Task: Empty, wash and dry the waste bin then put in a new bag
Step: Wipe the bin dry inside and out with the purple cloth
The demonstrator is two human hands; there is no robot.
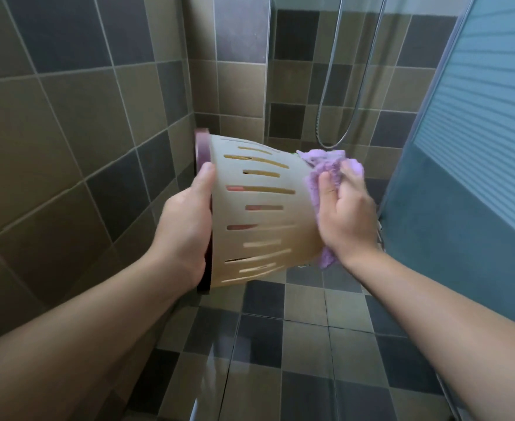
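The scene is lit softly and evenly by dim, diffuse light, which seems to come from the frosted glass panel (pixel 490 123) at the right, the brightest area shown. No hard shadows are cast. A pale streak of glare is seen on the wet floor tiles (pixel 213 369) near the bottom centre. Straight grout lines on the wall tiles (pixel 68 123) are bent outward by wide-angle distortion towards the edges. Slight motion blur is noticed on the purple cloth (pixel 326 168), and the far corner is rendered a little soft.
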